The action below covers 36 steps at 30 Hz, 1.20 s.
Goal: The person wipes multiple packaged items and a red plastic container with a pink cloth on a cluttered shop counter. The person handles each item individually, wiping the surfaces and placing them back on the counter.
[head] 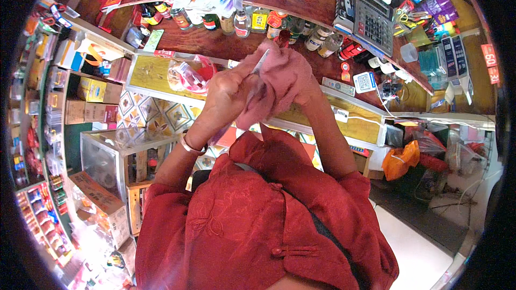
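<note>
My left hand (229, 88) is closed around a thin flat object (261, 61) with a pale, straight edge; I cannot tell exactly what it is. A pink cloth (284, 66) is bunched against this object and hides part of it. From the other side, my right hand (308, 88) grips the cloth, its fingers mostly covered by the folds. Both hands are close together in front of my chest, above the front edge of a wooden counter (193, 44). Just beyond the cloth, the red top of a bottle (283, 37) shows.
Several glass bottles (242, 24) line the back of the counter under a raised shelf. On that shelf lies a calculator (373, 20). An open drawer (149, 73) holds a clear plastic bag (189, 76). A glass-topped case (125, 141) stands at left, an orange bag (400, 160) at right.
</note>
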Motion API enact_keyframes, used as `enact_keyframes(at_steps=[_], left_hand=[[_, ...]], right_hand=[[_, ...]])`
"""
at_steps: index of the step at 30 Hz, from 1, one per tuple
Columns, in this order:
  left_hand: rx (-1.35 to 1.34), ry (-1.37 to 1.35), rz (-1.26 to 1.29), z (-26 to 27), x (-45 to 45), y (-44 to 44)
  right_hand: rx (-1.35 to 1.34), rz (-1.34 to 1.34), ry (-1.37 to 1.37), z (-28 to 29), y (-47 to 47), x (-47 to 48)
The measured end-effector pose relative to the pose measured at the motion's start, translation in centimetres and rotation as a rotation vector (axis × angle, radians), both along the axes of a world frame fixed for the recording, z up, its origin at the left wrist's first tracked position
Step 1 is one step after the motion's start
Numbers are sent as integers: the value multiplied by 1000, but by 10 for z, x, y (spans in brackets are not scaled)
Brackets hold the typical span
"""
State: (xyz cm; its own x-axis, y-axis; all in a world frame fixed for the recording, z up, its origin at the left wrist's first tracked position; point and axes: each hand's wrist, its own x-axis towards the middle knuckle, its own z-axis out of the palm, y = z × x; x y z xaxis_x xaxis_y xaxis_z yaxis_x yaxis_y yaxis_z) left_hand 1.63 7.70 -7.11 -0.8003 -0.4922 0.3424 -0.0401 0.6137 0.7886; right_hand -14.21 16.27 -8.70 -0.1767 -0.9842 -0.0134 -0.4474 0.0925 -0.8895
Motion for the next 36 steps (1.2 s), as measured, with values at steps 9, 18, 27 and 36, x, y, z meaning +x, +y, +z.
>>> enact_keyframes(at_steps=[9,18,27,36], left_hand=[[655,-38,-135,-10,-1,-12],[723,-189,-285,-5,-5,-6],[540,-248,-333,-20,-6,6],[904,15,31,-11,-8,-8]], right_hand=[[301,123,32,-21,16,-3],[-271,-395,25,-129,50,-47],[211,-149,595,11,24,16],[-515,-519,-83,-126,42,-25]])
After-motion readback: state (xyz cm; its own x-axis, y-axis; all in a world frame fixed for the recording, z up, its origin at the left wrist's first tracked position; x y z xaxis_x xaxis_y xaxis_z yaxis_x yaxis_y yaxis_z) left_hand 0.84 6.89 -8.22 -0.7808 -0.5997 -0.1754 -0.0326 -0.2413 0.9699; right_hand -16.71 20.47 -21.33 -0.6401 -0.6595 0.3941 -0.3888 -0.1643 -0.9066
